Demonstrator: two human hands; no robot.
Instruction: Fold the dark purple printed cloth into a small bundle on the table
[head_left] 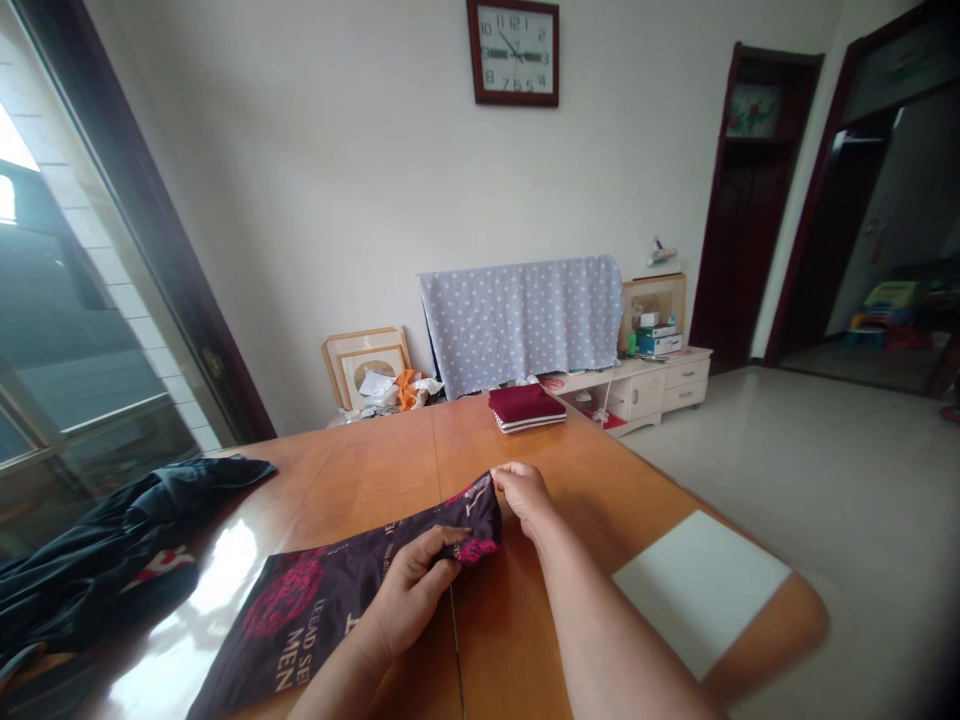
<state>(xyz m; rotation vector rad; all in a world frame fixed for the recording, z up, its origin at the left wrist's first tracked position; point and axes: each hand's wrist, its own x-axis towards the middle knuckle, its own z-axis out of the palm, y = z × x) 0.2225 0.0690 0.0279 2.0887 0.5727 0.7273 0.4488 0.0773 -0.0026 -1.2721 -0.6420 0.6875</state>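
A dark garment (360,580) printed with crimson roundels and pale lettering lies stretched across the wooden table, its right end bent up and partly folded over. My right hand (523,495) pinches the raised far corner of that end between thumb and fingertips. My left hand (420,585) is on the nearer side of the same end, with fingers and thumb closed on the cloth beside the fold. The garment's near-left part runs out of view at the bottom, and my left forearm covers some of the print.
A folded stack of maroon and striped cloth (526,408) sits at the table's far end. Dark crumpled clothing (142,550) lies at the left. A pale sheet (705,590) covers the right corner. Beyond stand a cloth-draped object (525,320) and a white cabinet (684,380).
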